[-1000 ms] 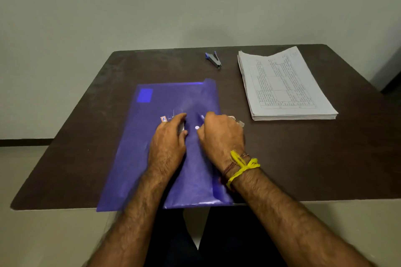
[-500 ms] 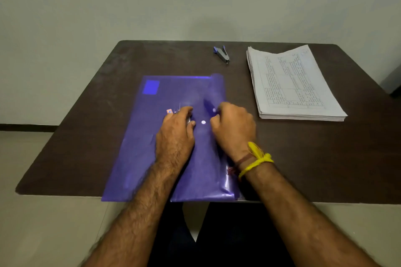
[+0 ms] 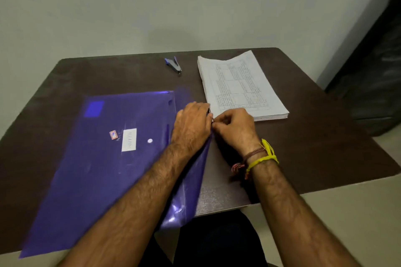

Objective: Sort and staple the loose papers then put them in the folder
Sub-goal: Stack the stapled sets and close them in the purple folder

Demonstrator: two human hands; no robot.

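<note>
Your left hand and right hand meet at the flap edge of the translucent purple plastic folder, fingers curled, pinching it open; what sits between the fingertips is hidden; the thick stack of printed white papers lies just beyond at one o'clock, long axis running away from you, nearer your right; the small grey-blue stapler waits at twelve.

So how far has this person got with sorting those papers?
Barely begun. The paper stack sits untouched beside the stapler, with no stapling visible. In hand: the left hand and right hand work the flap edge of the purple folder, apparently opening it. Sorting, stapling and filing remain.
</note>
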